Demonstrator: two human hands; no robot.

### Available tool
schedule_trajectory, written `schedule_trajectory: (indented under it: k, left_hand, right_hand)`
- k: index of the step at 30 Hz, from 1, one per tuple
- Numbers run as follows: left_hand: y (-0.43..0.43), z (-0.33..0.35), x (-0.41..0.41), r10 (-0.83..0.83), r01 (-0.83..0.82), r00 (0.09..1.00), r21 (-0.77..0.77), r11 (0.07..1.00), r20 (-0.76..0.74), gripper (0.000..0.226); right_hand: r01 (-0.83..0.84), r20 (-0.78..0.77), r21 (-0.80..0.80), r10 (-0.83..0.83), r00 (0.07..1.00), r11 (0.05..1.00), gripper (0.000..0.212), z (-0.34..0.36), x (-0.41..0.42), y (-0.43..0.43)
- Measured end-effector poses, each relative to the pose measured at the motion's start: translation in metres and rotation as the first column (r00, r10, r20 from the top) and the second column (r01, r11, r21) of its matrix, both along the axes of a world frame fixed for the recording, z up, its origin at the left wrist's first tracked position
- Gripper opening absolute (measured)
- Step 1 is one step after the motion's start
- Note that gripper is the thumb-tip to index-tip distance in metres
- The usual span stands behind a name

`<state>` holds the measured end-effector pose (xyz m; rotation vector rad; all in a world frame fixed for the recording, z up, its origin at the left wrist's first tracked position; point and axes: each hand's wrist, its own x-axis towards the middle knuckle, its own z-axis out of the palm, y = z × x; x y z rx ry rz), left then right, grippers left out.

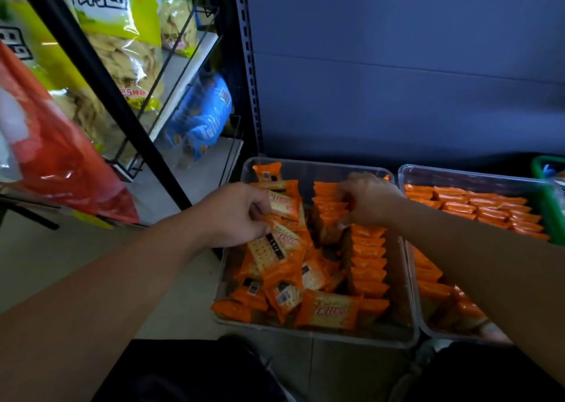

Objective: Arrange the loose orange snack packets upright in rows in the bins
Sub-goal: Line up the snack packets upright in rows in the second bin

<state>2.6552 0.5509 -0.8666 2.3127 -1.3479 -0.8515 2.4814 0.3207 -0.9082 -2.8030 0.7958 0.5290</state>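
Our left hand reaches in from the left over the bin's edge, knuckles up. Its grip is closed to a pinch, thumb above and fingers curled beneath, on the edge of the top packet of the heap. Our right hand comes in from the right, palm down. Its grip curls over the tops of the back row, thumb against that row's near side, holding several packets together.

The clear bin sits before a blue-grey back panel. A second bin is just beside its right wall, and a wire shelf rack of bagged snacks is close on its left. We see a bare strip of bin floor along the right wall and a small gap between the heap and the rows.

The loose packets lie flat and tilted across the bin's left half, with orange wrappers, cracker pictures and barcodes. A front row stands on edge right of centre. The second bin holds packed rows too.
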Motion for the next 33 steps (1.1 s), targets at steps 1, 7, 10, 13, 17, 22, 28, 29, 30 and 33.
schedule_trajectory:
  k: [1, 7, 10, 13, 17, 22, 28, 29, 30, 33]
  left_hand:
    - [0.001, 0.001, -0.001, -0.005, 0.005, 1.000, 0.006, 1.000, 0.012, 0.017]
    - [0.003, 0.024, -0.020, -0.067, 0.067, 0.998, 0.127, 0.990, -0.007, 0.041]
    - [0.002, 0.025, -0.043, -0.298, 0.245, 0.946, 0.329, 0.912, 0.124, 0.089]
    - [0.001, 0.021, -0.048, -0.392, 0.298, 0.895, 0.372, 0.879, 0.211, 0.094]
    - [0.005, 0.022, -0.047, -0.477, 0.312, 0.846, 0.504, 0.806, 0.239, 0.071]
    - [0.011, 0.046, -0.040, -0.246, 0.177, 0.942, 0.287, 0.942, 0.227, 0.057]
    - [0.009, 0.088, -0.084, 0.171, -0.259, 0.858, -0.121, 0.958, -0.485, 0.036]
    - [0.005, 0.091, -0.093, 0.181, -0.300, 0.797, -0.118, 0.947, -0.576, 0.036]
    - [0.002, 0.091, -0.099, 0.188, -0.325, 0.763, -0.115, 0.939, -0.618, 0.038]
    - [-0.007, 0.087, -0.096, 0.260, -0.404, 0.685, -0.058, 0.913, -0.681, 0.048]
  right_hand:
    - [0.010, 0.007, 0.016, -0.010, 1.000, 1.000, 0.065, 0.002, 0.000, -0.001]
    - [0.068, 0.253, 0.172, -0.111, 0.961, 0.983, 0.028, 0.025, -0.015, 0.013]
    - [0.062, 0.245, 0.345, -0.154, 0.957, 0.936, 0.015, 0.051, -0.034, 0.033]
    - [0.021, 0.129, 0.388, -0.077, 0.989, 0.922, 0.015, 0.083, -0.051, 0.048]
    - [0.048, 0.033, 0.378, -0.065, 0.997, 0.925, 0.025, 0.121, -0.073, 0.057]
    - [0.136, 0.141, 0.518, -0.242, 0.960, 0.844, 0.016, 0.127, -0.089, 0.068]
    - [0.010, 0.326, 0.752, -0.386, 0.863, 0.659, 0.052, 0.114, -0.080, 0.081]
    - [-0.019, 0.376, 0.754, -0.407, 0.832, 0.657, 0.042, 0.112, -0.077, 0.082]
    - [-0.031, 0.417, 0.754, -0.442, 0.794, 0.656, 0.030, 0.110, -0.075, 0.082]
    - [0.049, 0.387, 0.801, -0.580, 0.717, 0.596, 0.007, 0.109, -0.076, 0.073]
